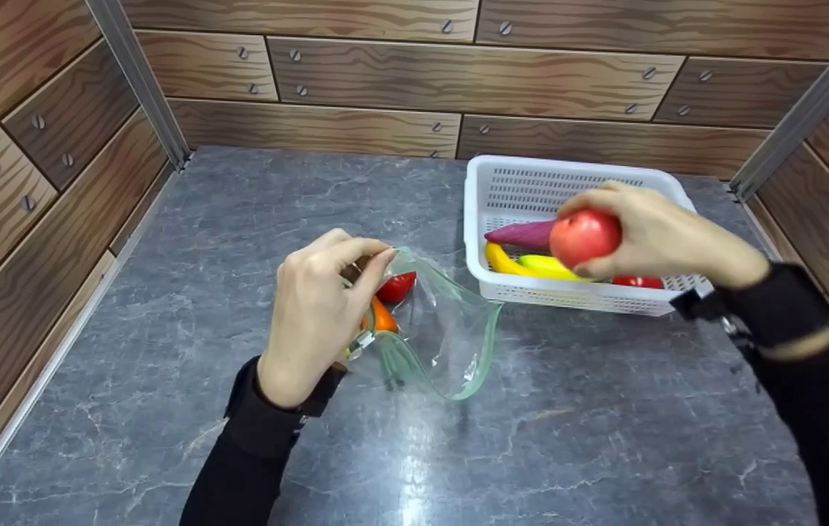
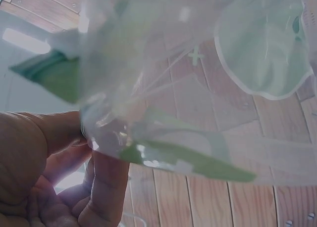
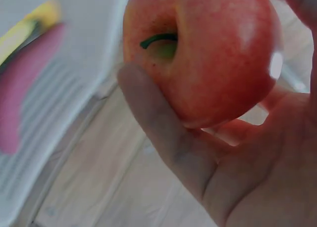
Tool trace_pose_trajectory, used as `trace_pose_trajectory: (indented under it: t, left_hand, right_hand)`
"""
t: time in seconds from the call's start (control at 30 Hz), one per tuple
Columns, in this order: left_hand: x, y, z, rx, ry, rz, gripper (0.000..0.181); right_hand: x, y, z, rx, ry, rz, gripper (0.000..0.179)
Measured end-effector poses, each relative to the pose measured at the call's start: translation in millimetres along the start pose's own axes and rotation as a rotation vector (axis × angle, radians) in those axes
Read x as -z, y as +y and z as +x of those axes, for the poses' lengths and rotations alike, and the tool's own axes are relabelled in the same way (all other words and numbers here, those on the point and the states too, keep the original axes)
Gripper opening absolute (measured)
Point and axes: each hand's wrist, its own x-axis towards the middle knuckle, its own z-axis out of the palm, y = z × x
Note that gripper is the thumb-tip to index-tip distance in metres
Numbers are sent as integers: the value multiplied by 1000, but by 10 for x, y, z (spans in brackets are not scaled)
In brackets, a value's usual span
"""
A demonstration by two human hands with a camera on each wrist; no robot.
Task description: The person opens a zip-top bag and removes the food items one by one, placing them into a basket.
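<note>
My left hand (image 1: 319, 314) pinches the rim of a clear zip bag (image 1: 451, 332) with a green edge. The bag's mouth gapes toward the right. Inside it lie a red piece (image 1: 396, 287) and an orange piece (image 1: 383, 318), both partly hidden by the hand. In the left wrist view, the see-through bag (image 2: 193, 113) fills most of the picture, beyond the thumb and fingers. My right hand (image 1: 655, 230) grips a red apple (image 1: 586, 239) above the white basket's front part. A short green stem shows on the apple (image 3: 223, 54) in the right wrist view.
The white slotted basket (image 1: 471, 219) stands at the back right. It holds a long purple vegetable (image 1: 520, 234), a banana (image 1: 503, 260), a yellow-green piece (image 1: 542, 264) and a red piece (image 1: 637, 282). Wood-patterned walls (image 1: 385, 73) enclose the grey marbled table (image 1: 567, 438).
</note>
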Motion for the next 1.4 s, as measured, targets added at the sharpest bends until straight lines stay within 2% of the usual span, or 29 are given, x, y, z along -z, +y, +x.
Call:
trace_pose_trajectory:
  t: [0.13,0.3,0.47,0.67,1.07,1.4]
  left_hand:
    - [3,-6,2,6,1,-1,10]
    - [-1,-15,5,10,-1,-5,10]
    - [9,-18,10,6,-4,4,10]
    - [3,-14,16,-1,-3,6,11]
    - [-11,-18,5,9,0,3,10]
    - [-9,-27,7,5,5,5,10]
  right_hand:
    - [-55,316,213,-89,-69,-8,58]
    - [-154,655,410,-153,-116,-30,58]
    - [-255,927,540,-184,-155,-46,61]
    - [-241,1185,628,-261,-161,-15,67]
    - [-343,1438,643,-395,-288,2,73]
    - [-405,1548,607,-424,-289,3,70]
